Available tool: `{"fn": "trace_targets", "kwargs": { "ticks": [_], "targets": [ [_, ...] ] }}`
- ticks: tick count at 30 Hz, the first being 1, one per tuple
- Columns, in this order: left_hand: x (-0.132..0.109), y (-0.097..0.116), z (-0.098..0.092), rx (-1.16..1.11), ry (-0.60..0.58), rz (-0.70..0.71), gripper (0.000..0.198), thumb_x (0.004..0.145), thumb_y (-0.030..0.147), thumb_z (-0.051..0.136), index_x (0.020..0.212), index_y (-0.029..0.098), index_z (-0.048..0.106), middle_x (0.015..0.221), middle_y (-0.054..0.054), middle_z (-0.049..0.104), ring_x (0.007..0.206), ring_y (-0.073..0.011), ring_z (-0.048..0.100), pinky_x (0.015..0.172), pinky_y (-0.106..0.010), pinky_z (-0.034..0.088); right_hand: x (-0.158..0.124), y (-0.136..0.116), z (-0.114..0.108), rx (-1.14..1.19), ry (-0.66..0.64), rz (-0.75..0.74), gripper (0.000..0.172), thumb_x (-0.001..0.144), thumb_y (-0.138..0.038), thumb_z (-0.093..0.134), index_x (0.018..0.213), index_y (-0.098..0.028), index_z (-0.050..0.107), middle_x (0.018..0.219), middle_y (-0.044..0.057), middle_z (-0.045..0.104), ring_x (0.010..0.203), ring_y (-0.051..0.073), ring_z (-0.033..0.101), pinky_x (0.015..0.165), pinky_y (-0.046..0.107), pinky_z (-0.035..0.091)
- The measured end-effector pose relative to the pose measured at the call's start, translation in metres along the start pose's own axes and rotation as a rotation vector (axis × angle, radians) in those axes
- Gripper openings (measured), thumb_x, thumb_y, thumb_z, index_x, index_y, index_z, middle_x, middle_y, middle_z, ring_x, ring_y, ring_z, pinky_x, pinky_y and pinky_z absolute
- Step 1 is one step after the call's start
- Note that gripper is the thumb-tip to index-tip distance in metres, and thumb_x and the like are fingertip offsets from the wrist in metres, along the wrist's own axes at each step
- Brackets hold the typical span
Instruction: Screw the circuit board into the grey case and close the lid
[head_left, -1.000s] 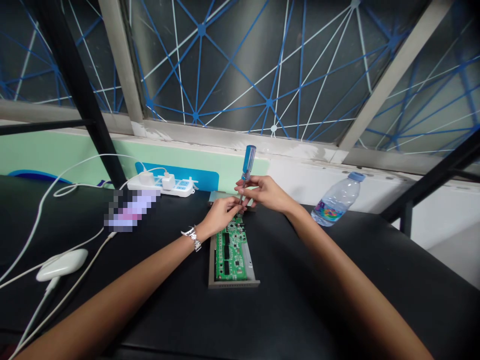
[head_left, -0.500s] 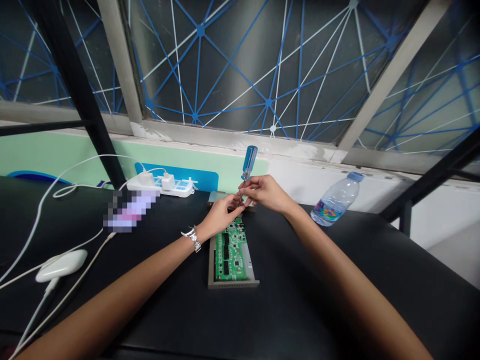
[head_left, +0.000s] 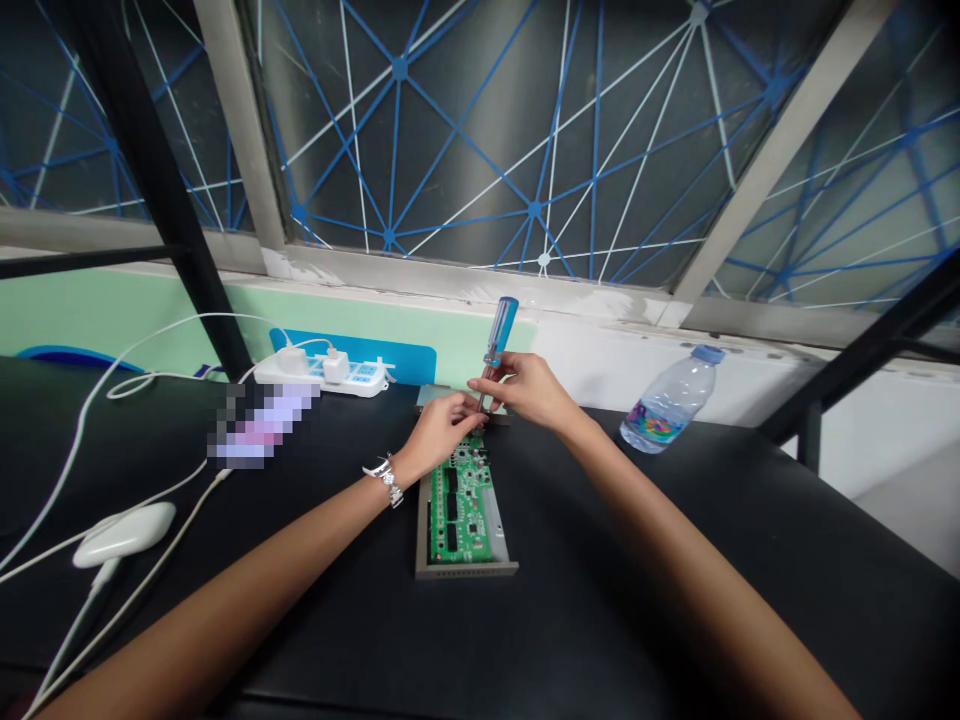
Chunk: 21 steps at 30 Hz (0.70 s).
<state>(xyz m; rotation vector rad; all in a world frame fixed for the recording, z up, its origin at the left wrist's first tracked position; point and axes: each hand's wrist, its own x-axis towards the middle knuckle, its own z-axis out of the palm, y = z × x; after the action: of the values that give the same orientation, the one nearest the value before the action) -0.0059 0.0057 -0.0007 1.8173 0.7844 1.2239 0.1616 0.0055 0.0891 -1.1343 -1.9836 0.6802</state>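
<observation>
A screwdriver (head_left: 502, 328) with a blue, partly clear handle stands almost upright, leaning a little right, over the far end of a green circuit board (head_left: 466, 500). My right hand (head_left: 526, 388) pinches it just below the handle, on the shaft. My left hand (head_left: 444, 430) is closed at the lower shaft, thumb and fingers meeting near the tip; whether they grip the shaft or a small part there is hidden. The board lies in a shallow grey metal case (head_left: 466, 571), whose far end is partly covered by my hands.
A water bottle (head_left: 671, 402) leans at the right by the wall. On the left are a power strip (head_left: 375, 378) with plugged chargers, a blurred-out phone-like object (head_left: 262, 428), a white oval case (head_left: 126, 534) and loose white cables. All rest on a black table (head_left: 600, 600).
The screwdriver handle has tilted slightly further right and turned. My right hand's fingers have shifted on the shaft, with the thumb reaching further left. My left hand has stayed nearly still.
</observation>
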Motion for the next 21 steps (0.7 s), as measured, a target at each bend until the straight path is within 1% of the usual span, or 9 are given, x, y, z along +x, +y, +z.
{"fn": "trace_targets", "kwargs": {
  "ticks": [4, 6, 8, 12, 15, 18, 21],
  "targets": [
    [0.002, -0.002, -0.001, -0.01, -0.054, 0.023, 0.017, 0.092, 0.028, 0.055, 0.098, 0.013, 0.064, 0.097, -0.009, 0.073, 0.094, -0.0214, 0.071, 0.087, -0.035, 0.055, -0.001, -0.003, -0.006, 0.215, -0.169, 0.096, 0.033, 0.08, -0.037, 0.069, 0.104, -0.016, 0.061, 0.105, 0.01, 0.069, 0.064, 0.017, 0.071, 0.049, 0.025, 0.05],
    [0.002, -0.002, -0.001, 0.012, -0.072, 0.041, 0.019, 0.093, 0.027, 0.053, 0.097, 0.013, 0.065, 0.096, -0.009, 0.073, 0.092, -0.0209, 0.07, 0.086, -0.033, 0.055, -0.001, -0.005, -0.008, 0.261, -0.238, 0.117, 0.033, 0.081, -0.033, 0.067, 0.107, -0.015, 0.061, 0.11, 0.012, 0.068, 0.065, 0.015, 0.071, 0.05, 0.024, 0.051],
    [0.002, -0.001, -0.001, 0.043, -0.079, 0.054, 0.019, 0.093, 0.025, 0.05, 0.096, 0.013, 0.065, 0.094, -0.008, 0.073, 0.091, -0.0203, 0.07, 0.085, -0.033, 0.055, -0.001, -0.005, -0.009, 0.269, -0.254, 0.108, 0.029, 0.082, -0.032, 0.065, 0.105, -0.015, 0.062, 0.107, 0.011, 0.07, 0.062, 0.014, 0.07, 0.052, 0.024, 0.052],
    [0.001, 0.003, 0.0, 0.089, -0.069, 0.063, 0.02, 0.093, 0.025, 0.05, 0.1, 0.014, 0.065, 0.097, -0.009, 0.073, 0.092, -0.0207, 0.07, 0.085, -0.033, 0.055, 0.0, 0.0, -0.008, 0.209, -0.199, 0.055, 0.019, 0.082, -0.031, 0.065, 0.093, -0.015, 0.064, 0.087, 0.006, 0.071, 0.058, 0.014, 0.069, 0.051, 0.024, 0.05],
    [-0.001, 0.007, 0.0, 0.108, -0.005, 0.073, 0.019, 0.092, 0.029, 0.056, 0.102, 0.015, 0.064, 0.097, -0.008, 0.073, 0.092, -0.0205, 0.069, 0.084, -0.034, 0.055, 0.001, 0.004, -0.005, 0.154, -0.137, 0.021, 0.017, 0.079, -0.032, 0.069, 0.082, -0.016, 0.063, 0.071, 0.002, 0.067, 0.056, 0.015, 0.068, 0.051, 0.024, 0.048],
    [-0.002, 0.009, 0.0, 0.13, 0.047, 0.076, 0.017, 0.089, 0.031, 0.061, 0.097, 0.016, 0.063, 0.092, -0.006, 0.073, 0.088, -0.0193, 0.069, 0.082, -0.033, 0.055, 0.002, 0.005, -0.002, 0.109, -0.056, -0.006, 0.023, 0.077, -0.035, 0.072, 0.076, -0.017, 0.058, 0.068, 0.0, 0.064, 0.053, 0.015, 0.066, 0.049, 0.025, 0.048],
    [-0.002, 0.008, 0.0, 0.114, 0.058, 0.062, 0.015, 0.087, 0.029, 0.064, 0.092, 0.015, 0.062, 0.087, -0.006, 0.072, 0.083, -0.0182, 0.069, 0.078, -0.031, 0.056, 0.002, 0.003, 0.0, 0.056, 0.004, -0.022, 0.026, 0.076, -0.038, 0.073, 0.076, -0.017, 0.056, 0.072, 0.001, 0.065, 0.052, 0.014, 0.065, 0.049, 0.026, 0.048]
  ]
}}
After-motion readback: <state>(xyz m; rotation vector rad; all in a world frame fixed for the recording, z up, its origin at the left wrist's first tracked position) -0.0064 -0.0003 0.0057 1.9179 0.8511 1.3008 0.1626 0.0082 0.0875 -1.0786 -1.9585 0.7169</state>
